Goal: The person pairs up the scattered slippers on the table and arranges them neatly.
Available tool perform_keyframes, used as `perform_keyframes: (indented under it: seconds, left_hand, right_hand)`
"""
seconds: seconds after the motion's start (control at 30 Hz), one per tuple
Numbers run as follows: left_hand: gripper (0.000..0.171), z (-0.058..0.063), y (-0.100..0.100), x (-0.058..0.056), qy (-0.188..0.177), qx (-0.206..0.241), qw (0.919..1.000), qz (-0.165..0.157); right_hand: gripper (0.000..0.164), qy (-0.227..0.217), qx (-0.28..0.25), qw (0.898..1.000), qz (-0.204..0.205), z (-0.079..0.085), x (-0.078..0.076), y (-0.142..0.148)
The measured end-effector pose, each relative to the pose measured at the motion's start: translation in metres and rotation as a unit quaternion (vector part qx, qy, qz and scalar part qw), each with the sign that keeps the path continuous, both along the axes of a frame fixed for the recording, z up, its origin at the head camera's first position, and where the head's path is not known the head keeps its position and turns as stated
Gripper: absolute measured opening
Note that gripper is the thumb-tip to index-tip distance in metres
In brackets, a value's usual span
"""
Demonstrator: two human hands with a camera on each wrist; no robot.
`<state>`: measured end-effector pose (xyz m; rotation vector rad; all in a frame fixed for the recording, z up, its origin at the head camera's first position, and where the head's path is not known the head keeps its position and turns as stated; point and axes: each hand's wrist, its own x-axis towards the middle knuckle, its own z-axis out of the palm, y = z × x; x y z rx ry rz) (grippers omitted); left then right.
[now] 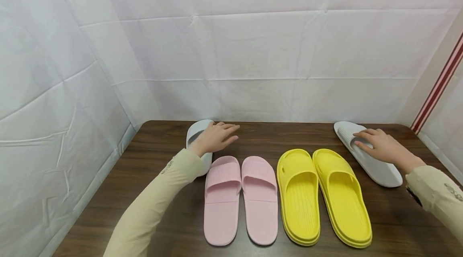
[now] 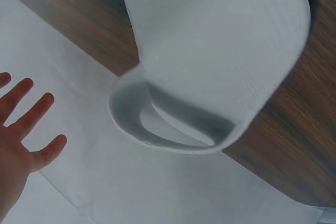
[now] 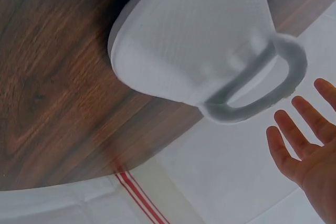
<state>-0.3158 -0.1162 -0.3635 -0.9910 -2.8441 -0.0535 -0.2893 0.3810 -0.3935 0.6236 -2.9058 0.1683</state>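
At the back left of the table lies a white slipper, partly hidden behind my left hand and sleeve. That hand's fingers are spread and hold nothing; in the left wrist view they stand apart from the white slipper. Another white slipper lies slantwise at the right. Over its strap hovers my right hand, fingers loosely extended with nothing in them. The right wrist view shows this white slipper with the fingers beside its strap opening.
Between my hands lie a pair of pink slippers, left and right, and a pair of yellow slippers, left and right. All rest on a dark wooden table. White sheeting hangs behind the table.
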Motion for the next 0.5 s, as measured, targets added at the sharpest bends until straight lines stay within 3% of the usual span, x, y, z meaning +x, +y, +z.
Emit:
perform_keyframes:
  seconds: [0.27,0.5]
  left_hand:
    - [0.046,-0.001,-0.018,-0.012,-0.02,0.036,0.9981,0.046]
    - [0.05,-0.005,-0.029,-0.019,-0.036,0.035,0.9944,0.093]
  right_hand:
    - [0.044,-0.006,0.013,0.999,-0.034,0.005,-0.007,0.002]
    - [0.05,-0.025,0.014,0.998,-0.058,0.003,-0.015,0.005]
